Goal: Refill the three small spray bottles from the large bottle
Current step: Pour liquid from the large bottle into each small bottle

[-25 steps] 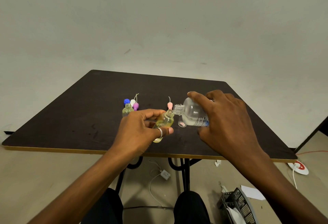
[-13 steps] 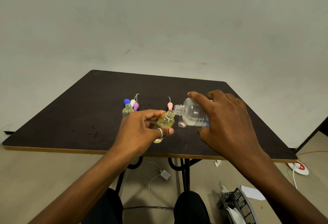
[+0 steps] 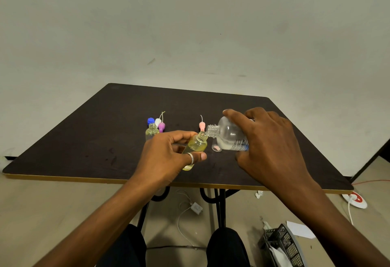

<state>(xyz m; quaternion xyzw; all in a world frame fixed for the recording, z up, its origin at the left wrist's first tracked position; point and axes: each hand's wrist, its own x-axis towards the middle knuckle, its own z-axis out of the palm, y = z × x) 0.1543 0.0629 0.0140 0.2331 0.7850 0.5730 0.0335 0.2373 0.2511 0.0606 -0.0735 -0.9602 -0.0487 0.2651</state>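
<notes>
My left hand (image 3: pixel 168 157) grips a small open spray bottle (image 3: pixel 196 146) holding yellowish liquid, tilted with its neck up and to the right. My right hand (image 3: pixel 272 142) holds the large clear bottle (image 3: pixel 230 135) tipped on its side, its threaded mouth touching the small bottle's neck; little liquid lies in its lower side. A second small bottle (image 3: pixel 151 132) stands uncapped at the left. Behind the large bottle a third small clear bottle (image 3: pixel 217 148) stands, mostly hidden. Spray tops lie on the table: pink (image 3: pixel 202 126), purple (image 3: pixel 161 126), white (image 3: pixel 157 121), and a blue cap (image 3: pixel 150 120).
The dark table (image 3: pixel 105 140) has its front edge close to my hands. Below it are black metal legs (image 3: pixel 217 205), a white charger with cable (image 3: pixel 195 207), a black basket (image 3: pixel 282 245) at the right and a red-white round object (image 3: pixel 355 200) on the floor.
</notes>
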